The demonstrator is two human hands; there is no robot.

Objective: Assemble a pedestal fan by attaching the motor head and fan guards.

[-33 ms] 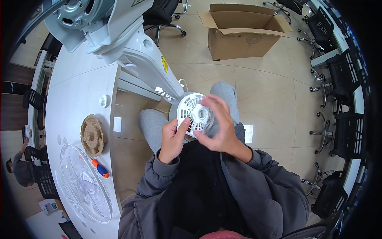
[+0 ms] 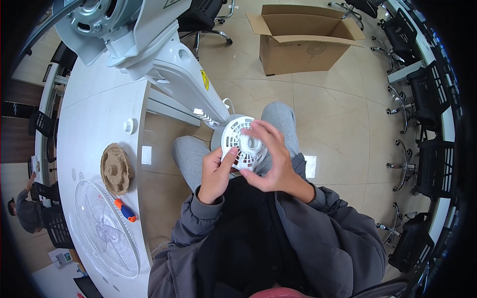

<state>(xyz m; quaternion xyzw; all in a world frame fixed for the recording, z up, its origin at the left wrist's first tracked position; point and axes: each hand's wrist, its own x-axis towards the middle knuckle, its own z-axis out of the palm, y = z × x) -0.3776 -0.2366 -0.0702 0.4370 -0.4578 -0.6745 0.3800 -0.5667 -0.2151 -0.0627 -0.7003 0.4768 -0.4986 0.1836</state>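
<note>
Both hands meet over the person's lap in the head view, working on a round white slotted plastic disc (image 2: 243, 144), the kind of grille piece that belongs to a fan. Left hand (image 2: 217, 174) is curled, its thumb and fingertips closed on the lower left rim of the disc, so the hand grips the edge rather than lying flat. Right hand (image 2: 271, 161) is more open: its fingers (image 2: 263, 131) fan out across the front of the disc, bent at the knuckles, with the tips near the round hub in the middle; the thumb comes in from below. Whether those tips pinch the hub or only rest on it cannot be told. The disc itself stands tilted, face towards the camera, above the grey trousers (image 2: 191, 154) and just in front of the white fan stand (image 2: 184, 74), whose column slopes down from the upper left towards the lap. At the top of that stand sits the bare motor (image 2: 94, 12).

To the person's left runs a white table (image 2: 94, 109). On it lie a small white knob (image 2: 129, 125), a brown fibrous round pad (image 2: 116, 169), an orange and blue screwdriver (image 2: 125, 210) and a clear fan guard (image 2: 102, 228). On the tiled floor beyond stands an open cardboard box (image 2: 308, 39), and dark office chairs (image 2: 422, 89) line the right side.
</note>
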